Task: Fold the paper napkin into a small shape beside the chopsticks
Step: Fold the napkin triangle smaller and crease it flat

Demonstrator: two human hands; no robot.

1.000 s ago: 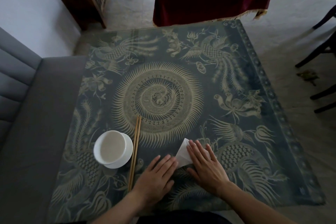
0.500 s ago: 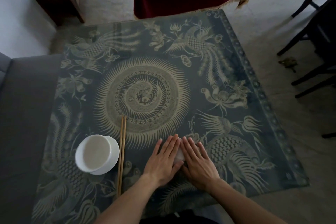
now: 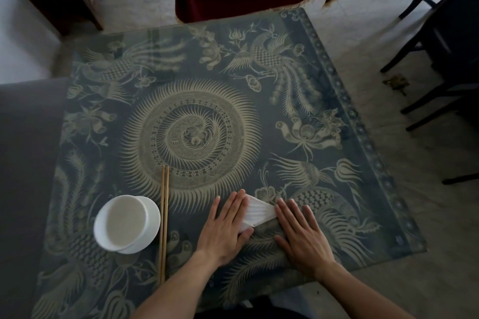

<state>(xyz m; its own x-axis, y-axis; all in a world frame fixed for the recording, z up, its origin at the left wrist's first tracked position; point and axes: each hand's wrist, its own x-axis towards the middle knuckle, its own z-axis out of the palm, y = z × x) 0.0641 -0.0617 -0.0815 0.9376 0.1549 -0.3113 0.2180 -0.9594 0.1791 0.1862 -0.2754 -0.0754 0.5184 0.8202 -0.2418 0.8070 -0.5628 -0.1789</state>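
Currently both hands lie flat on the table (image 3: 298,64), fingers straight, holding nothing. Left hand (image 3: 228,228) presses the left part of the paper napkin (image 3: 259,211); its fingers cover that edge. Right hand (image 3: 302,234) sits at the napkin's right tip, fingertips touching or just overlapping it.

Napkin: white, partly folded, fan-like, narrowing toward the right hand. Long axis runs roughly left-right between the 2 hands. It lies to the right of the chopsticks (image 3: 164,222), apart from them, left hand between. White bowl (image 3: 127,222) sits just left of the chopsticks.

Judgement: fold under way, shape not yet small. Left hand is nearer the bulk and pins it; right hand looks placed to bring the narrow end over.
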